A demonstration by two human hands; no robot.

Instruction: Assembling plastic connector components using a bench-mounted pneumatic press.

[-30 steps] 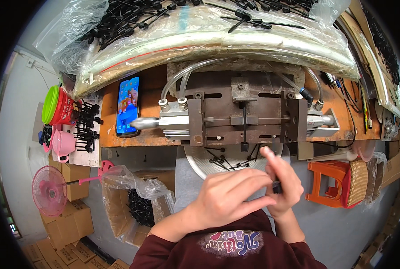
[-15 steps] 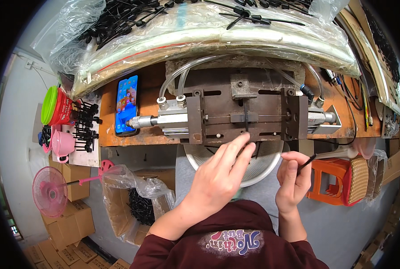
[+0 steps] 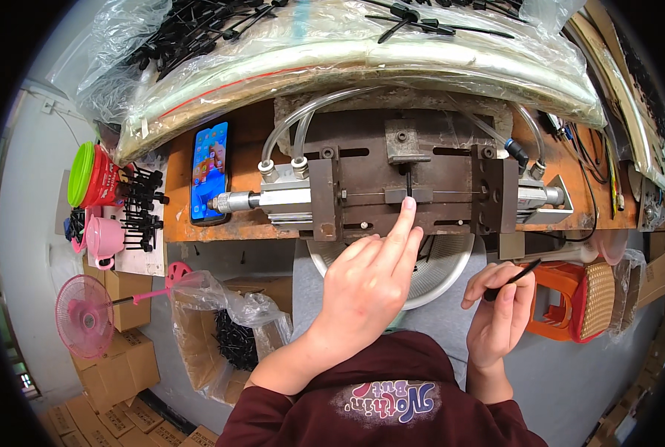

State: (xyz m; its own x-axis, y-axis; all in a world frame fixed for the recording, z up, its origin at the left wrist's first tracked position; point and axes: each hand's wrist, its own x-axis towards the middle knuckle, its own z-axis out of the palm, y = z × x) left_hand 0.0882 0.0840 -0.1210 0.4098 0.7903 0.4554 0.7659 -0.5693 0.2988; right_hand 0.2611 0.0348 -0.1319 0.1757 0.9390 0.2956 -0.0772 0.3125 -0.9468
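Observation:
My left hand (image 3: pixel 370 287) reaches up to the metal clamping fixture (image 3: pixel 362 212), its index finger stretched out. That fingertip touches the near end of a thin black rod (image 3: pixel 408 181), which lies in the small centre block beneath a bolted bracket (image 3: pixel 403 145). To the right, my right hand (image 3: pixel 498 320) holds a slim black rod-shaped part (image 3: pixel 524 273) with a thicker end, tilted up to the right. Its thicker end is partly hidden by the fingers. Below the fixture, a white perforated basket (image 3: pixel 455 279) sits at my lap with some black rods in it, partly covered by my left hand.
Pneumatic cylinders (image 3: pixel 291 200) with clear hoses flank the fixture. A phone (image 3: pixel 210 175) lies left on the wooden bench. Black parts (image 3: pixel 221 30) lie on plastic-covered padding behind. A pink fan (image 3: pixel 87 316), a lined carton (image 3: pixel 198 350) and an orange stool (image 3: pixel 548 298) stand around.
My left index finger has moved slightly up onto the rod in the centre block. My right hand has shifted right and down, turning so the black part shows more.

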